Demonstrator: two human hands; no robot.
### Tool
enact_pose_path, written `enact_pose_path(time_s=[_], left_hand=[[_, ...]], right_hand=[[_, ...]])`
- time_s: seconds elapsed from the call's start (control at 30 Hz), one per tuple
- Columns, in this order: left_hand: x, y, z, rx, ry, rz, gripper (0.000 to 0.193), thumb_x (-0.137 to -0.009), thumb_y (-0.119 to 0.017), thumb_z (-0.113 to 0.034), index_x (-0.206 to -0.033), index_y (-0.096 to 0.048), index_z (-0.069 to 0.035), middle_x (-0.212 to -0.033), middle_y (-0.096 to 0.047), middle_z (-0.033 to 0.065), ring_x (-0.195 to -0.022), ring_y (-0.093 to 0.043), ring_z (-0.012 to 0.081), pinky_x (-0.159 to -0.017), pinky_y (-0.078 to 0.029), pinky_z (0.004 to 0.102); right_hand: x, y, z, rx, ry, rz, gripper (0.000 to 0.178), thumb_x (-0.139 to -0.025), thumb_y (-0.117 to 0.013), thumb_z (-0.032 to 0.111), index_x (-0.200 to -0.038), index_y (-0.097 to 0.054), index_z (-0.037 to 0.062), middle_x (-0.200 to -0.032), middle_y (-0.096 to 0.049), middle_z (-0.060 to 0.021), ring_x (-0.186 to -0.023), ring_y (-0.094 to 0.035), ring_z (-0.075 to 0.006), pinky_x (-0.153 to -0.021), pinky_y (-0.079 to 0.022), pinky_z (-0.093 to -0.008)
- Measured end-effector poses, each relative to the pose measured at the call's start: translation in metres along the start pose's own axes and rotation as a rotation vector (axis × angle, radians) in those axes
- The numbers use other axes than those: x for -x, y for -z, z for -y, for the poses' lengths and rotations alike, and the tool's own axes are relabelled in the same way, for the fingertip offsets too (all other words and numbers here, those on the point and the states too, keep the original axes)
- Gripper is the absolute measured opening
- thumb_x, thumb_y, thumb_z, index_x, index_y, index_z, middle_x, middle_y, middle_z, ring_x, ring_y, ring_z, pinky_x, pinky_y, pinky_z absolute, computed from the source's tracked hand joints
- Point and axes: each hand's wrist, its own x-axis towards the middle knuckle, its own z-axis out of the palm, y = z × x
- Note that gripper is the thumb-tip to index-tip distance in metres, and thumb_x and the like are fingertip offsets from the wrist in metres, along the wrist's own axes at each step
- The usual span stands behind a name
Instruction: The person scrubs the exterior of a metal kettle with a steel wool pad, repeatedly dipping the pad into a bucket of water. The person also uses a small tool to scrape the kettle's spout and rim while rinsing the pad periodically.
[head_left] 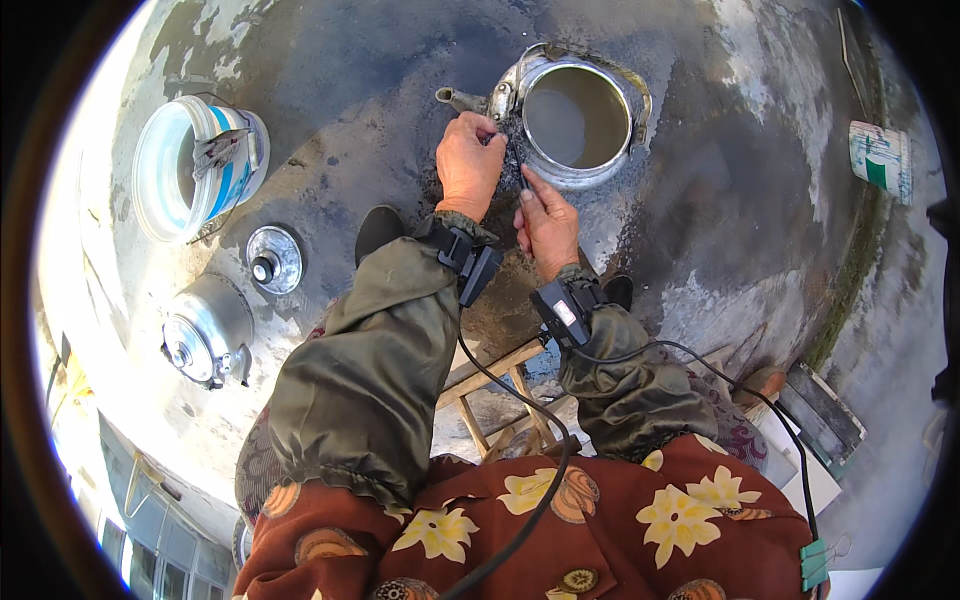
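A metal kettle without its lid stands on the ground in front of me, with murky grey water inside. Its spout points left, and the bail handle leans toward the far side. Beside the spout's base, my left hand is closed, thumb against forefinger; whatever it pinches is hidden. Close to the kettle's near left wall, my right hand is closed on a thin dark stick-like tool, whose far end I cannot make out. Dark grime marks the ground between the hands and kettle.
At the left stands a white and blue bucket with a grey rag over its rim. A loose lid lies near a second, lidded kettle. A small white tub sits far right. Wooden stool bars show below my arms.
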Motion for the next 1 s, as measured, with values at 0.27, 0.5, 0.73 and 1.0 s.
enact_pose_path(time_s=[0.27,0.5,0.73,1.0], left_hand=[[0.002,-0.002,0.002,0.043,0.016,-0.009,0.016,-0.07,-0.072,-0.009,-0.079,-0.06,-0.004,-0.079,-0.061,0.01,-0.071,-0.061,0.0255,-0.067,-0.049,0.0354],[-0.003,0.001,0.0,0.018,0.024,-0.023,0.017,-0.07,-0.072,-0.009,-0.082,-0.062,-0.003,-0.079,-0.063,0.0101,-0.071,-0.062,0.0236,-0.066,-0.05,0.0341],[0.0,0.004,0.004,0.033,0.025,0.018,0.015,-0.071,-0.071,-0.011,-0.082,-0.064,-0.004,-0.079,-0.064,0.0096,-0.07,-0.063,0.0236,-0.067,-0.05,0.0342],[0.004,0.005,-0.002,0.114,-0.071,0.051,0.015,-0.072,-0.071,-0.01,-0.083,-0.064,-0.004,-0.079,-0.063,0.0103,-0.071,-0.063,0.0233,-0.067,-0.05,0.0333]], right_hand=[[0.001,0.001,-0.008,0.198,0.257,-0.07,0.037,-0.094,-0.051,0.009,-0.131,-0.053,0.0129,-0.063,-0.049,0.0034,-0.047,-0.038,-0.0024,-0.041,-0.033,-0.0196],[-0.024,-0.014,-0.013,0.142,0.283,-0.105,0.036,-0.094,-0.051,0.01,-0.13,-0.054,0.0133,-0.06,-0.049,0.0027,-0.043,-0.039,-0.0039,-0.039,-0.033,-0.0202],[-0.01,-0.015,-0.014,-0.029,0.265,-0.048,0.037,-0.095,-0.051,0.01,-0.132,-0.052,0.0144,-0.062,-0.049,0.0017,-0.042,-0.038,-0.0044,-0.038,-0.033,-0.0203],[-0.011,-0.018,-0.01,0.008,0.307,-0.098,0.037,-0.094,-0.05,0.01,-0.131,-0.053,0.0157,-0.062,-0.05,0.0016,-0.042,-0.039,-0.005,-0.037,-0.033,-0.021]])
